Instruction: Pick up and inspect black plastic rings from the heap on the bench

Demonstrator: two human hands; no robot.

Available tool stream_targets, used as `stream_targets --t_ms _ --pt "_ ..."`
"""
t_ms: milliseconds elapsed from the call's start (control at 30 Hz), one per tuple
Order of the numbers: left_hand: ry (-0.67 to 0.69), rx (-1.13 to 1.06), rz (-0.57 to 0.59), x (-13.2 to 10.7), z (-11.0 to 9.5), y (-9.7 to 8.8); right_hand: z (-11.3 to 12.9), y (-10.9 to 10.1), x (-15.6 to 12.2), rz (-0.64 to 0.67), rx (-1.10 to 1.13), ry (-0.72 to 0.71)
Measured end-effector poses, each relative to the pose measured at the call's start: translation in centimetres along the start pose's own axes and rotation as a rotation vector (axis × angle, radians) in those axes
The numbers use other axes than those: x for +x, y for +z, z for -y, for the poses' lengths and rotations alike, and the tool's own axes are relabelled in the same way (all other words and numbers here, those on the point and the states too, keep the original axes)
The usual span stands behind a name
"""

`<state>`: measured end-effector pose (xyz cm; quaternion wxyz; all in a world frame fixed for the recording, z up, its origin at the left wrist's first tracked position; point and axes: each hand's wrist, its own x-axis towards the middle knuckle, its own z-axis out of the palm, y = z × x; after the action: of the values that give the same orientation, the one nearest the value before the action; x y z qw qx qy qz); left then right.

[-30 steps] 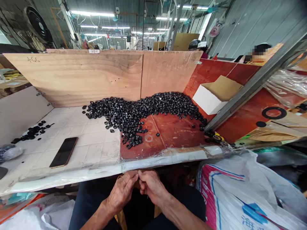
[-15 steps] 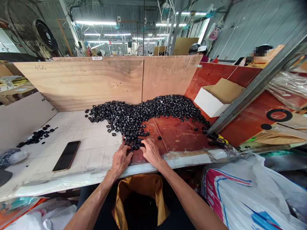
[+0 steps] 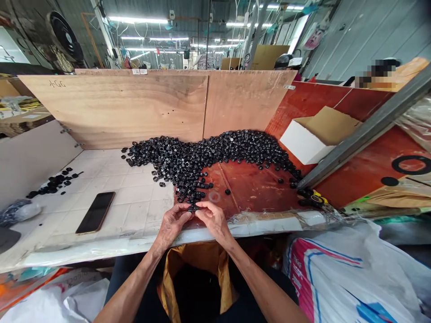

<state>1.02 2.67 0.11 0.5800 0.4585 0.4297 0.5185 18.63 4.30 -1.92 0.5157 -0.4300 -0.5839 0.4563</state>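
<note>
A heap of small black ring-shaped plastic parts [image 3: 202, 152] spreads along the back wall, with a tongue of them running down to the front edge. At the tip of that tongue, my left hand [image 3: 173, 222] is closed, thumb and forefinger pinched at a small black part [image 3: 192, 207]. Facing it, my right hand [image 3: 213, 220] is closed in the same way, its fingertips at the small black parts between both hands. The fingers partly cover these pieces. Below the table edge, a yellow-brown sack [image 3: 175, 255] hangs open between my forearms, its inside dark.
A phone [image 3: 96, 213] lies on the white left side, near a smaller group of black pieces [image 3: 57, 181]. An open white box [image 3: 305, 143] leans at the right behind a slanted metal post [image 3: 363, 125]. White plastic bags [image 3: 336, 273] stand low on the right.
My hands have come closer together and now pinch at small black parts between them. Fewer pieces lie at the tongue's front tip. The camera view has shifted slightly.
</note>
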Motion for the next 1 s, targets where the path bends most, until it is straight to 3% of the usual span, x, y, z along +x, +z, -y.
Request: stream_targets --t_ms 300,533,633,767,900,1000 --pt "0.022 0.033 0.050 -0.3 0.3 -0.1 0.1 0.3 -0.8 0.016 -0.082 -0.084" --pt "0.081 0.159 0.065 -0.4 0.3 0.0 0.4 0.9 -0.9 -0.046 -0.382 -0.204" --pt "0.074 0.145 0.053 -0.4 0.3 -0.1 0.7 1.0 -1.2 -0.083 -0.337 -0.240" --pt "0.101 0.169 0.037 -0.4 0.3 -0.2 1.0 0.7 -1.5 -0.010 -0.377 -0.316" --pt "0.076 0.133 0.056 -0.4 0.3 -0.1 1.1 0.8 -1.5 -0.089 -0.402 -0.262" --pt "0.079 0.118 0.028 -0.4 0.4 -0.2 1.5 0.9 -1.7 -0.057 -0.335 -0.250"
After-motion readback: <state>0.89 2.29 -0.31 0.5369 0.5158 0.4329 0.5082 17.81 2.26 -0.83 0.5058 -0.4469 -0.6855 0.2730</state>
